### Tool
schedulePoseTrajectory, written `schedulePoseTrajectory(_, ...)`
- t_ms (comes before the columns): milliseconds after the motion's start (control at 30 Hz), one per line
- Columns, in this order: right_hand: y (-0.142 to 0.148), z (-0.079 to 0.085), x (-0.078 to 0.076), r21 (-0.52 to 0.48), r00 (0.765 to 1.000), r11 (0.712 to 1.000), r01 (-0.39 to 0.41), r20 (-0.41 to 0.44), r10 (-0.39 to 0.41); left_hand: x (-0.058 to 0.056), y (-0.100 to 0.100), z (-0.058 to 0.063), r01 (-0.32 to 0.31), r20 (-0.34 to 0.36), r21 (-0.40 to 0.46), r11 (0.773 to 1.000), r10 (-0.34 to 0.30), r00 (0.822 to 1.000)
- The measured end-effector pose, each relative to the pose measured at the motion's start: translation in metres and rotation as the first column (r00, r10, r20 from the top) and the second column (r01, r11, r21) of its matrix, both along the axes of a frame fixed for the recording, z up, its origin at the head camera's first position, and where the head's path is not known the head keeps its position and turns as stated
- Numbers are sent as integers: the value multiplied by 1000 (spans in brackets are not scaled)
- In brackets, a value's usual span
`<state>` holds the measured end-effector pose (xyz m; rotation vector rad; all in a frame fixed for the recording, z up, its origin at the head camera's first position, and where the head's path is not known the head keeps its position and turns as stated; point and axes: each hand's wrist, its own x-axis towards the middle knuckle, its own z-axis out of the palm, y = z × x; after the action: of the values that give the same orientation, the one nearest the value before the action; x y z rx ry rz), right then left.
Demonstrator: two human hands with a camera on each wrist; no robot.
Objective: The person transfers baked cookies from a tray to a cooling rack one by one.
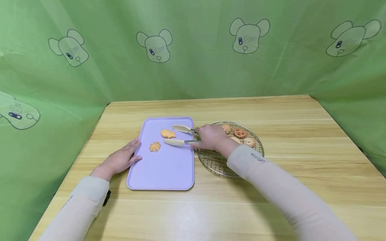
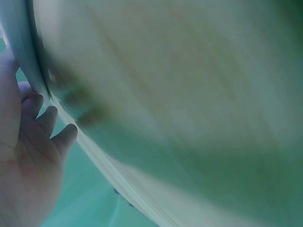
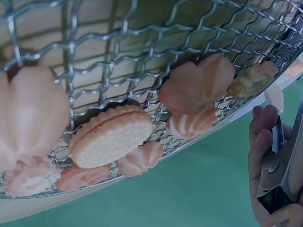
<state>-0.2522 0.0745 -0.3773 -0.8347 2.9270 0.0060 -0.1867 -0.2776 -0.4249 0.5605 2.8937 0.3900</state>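
My right hand (image 1: 212, 136) grips a pair of tongs (image 1: 174, 142) with metal arms and cream-coloured tips. The tips are spread apart over the right side of a lilac tray (image 1: 163, 174), with nothing between them. Just left of them lies an orange fish-shaped cookie (image 1: 168, 134). A flower-shaped cookie (image 1: 155, 147) is farther left and nearer the front on the same tray. My left hand (image 1: 122, 156) rests at the tray's left edge, fingers extended along the rim. In the right wrist view, the right hand's fingers (image 3: 262, 137) wrap around the metal tongs.
Right of the tray stands a round wire rack (image 1: 217, 165), partly under my right forearm. It bears several cookies, among them a pretzel-shaped one (image 1: 240, 133) and a ridged sandwich cookie (image 3: 113, 137). Green curtains (image 1: 193, 77) enclose the wooden table (image 1: 301, 140).
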Motion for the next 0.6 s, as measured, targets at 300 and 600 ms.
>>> schedulePoseTrajectory(300,-5,2,0,21,1000,1000,13,16,-14,0,-1,0,0,-4,0,1000,0,1000)
schedulePoseTrajectory(600,-8,1,-1,10,998,999,32,59,-32,0,0,0,1,-2,2,1000,-1,1000)
